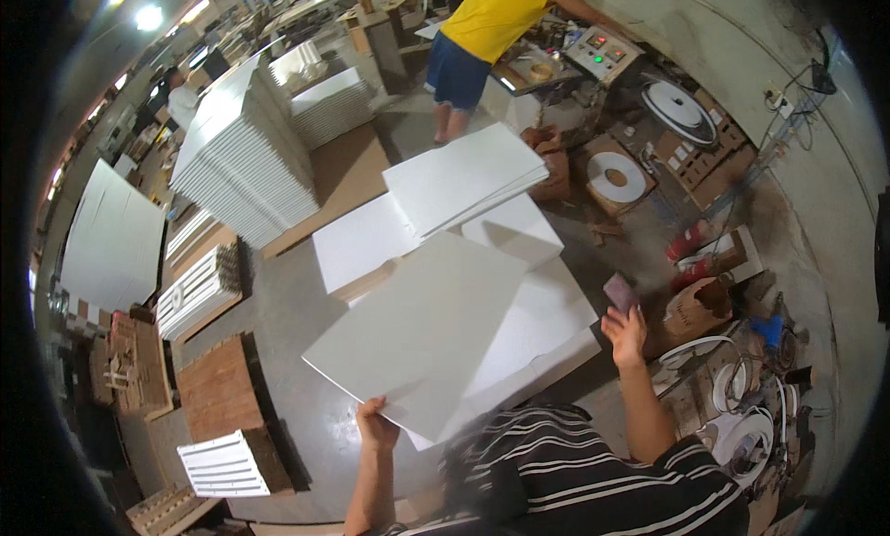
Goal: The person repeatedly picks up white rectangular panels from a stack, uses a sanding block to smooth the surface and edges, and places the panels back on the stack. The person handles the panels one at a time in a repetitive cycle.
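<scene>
A large white panel point(422, 327) lies tilted across a stack of white boards point(542, 346) in front of me. My left hand point(375, 425) is closed on the panel's near left edge, the thumb on top and the fingers hidden beneath. Raised off to the right of the stack, my right hand point(625, 334) grips a small purplish block point(620, 293), which looks like a sanding block. This block is apart from the panel. Beyond the large panel, several thinner white panels point(468, 179) rest on top of more white boards.
A tall stack of white panels point(246, 165) stands at the far left. A person in a yellow shirt point(496, 21) works by a control box point(603, 54). Along the right lie a torn paper bag point(695, 309), white rings point(742, 434) and cables. A brown board point(221, 388) is at the left.
</scene>
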Tool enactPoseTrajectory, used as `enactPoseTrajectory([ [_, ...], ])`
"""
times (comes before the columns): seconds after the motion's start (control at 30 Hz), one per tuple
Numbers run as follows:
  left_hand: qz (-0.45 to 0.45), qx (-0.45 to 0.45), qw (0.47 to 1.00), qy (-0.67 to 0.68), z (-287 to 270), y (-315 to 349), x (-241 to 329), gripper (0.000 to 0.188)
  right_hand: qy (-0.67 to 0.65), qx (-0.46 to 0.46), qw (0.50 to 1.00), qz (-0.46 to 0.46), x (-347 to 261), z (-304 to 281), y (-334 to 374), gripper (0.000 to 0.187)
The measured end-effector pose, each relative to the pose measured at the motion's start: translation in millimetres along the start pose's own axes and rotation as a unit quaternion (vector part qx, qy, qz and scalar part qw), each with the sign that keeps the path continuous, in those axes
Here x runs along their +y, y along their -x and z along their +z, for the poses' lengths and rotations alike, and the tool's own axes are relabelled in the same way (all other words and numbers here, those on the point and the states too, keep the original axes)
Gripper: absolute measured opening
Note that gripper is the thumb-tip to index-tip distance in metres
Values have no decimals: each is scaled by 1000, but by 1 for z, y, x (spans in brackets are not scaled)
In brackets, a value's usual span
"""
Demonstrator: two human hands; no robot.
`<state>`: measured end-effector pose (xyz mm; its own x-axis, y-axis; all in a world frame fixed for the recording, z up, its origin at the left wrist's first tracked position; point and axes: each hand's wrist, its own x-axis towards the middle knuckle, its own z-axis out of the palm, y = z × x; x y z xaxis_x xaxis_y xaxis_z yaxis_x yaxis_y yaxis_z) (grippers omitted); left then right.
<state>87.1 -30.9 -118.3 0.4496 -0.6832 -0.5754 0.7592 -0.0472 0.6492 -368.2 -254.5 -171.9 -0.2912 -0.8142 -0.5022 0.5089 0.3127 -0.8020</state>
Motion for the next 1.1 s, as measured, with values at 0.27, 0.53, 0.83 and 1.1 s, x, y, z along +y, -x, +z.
enactPoseTrajectory([
  [0.27, 34, -59, 997, -29, 106, -225, 40, 3, -27, 120, 991, 52, 42, -73, 61, 29],
  [0.53, 17, -116, 982, -149, 182, -371, 37, 15, 88, 196, 977, 11, 68, -107, 111, 31],
  [0.83, 183, 34, 932, -310, 275, -461, 15, 17, 107, 219, 969, 30, 75, -127, 135, 28],
  [1.1, 271, 127, 885, -356, 218, -540, -9, 48, 50, 242, 968, 42, 66, -133, 143, 37],
])
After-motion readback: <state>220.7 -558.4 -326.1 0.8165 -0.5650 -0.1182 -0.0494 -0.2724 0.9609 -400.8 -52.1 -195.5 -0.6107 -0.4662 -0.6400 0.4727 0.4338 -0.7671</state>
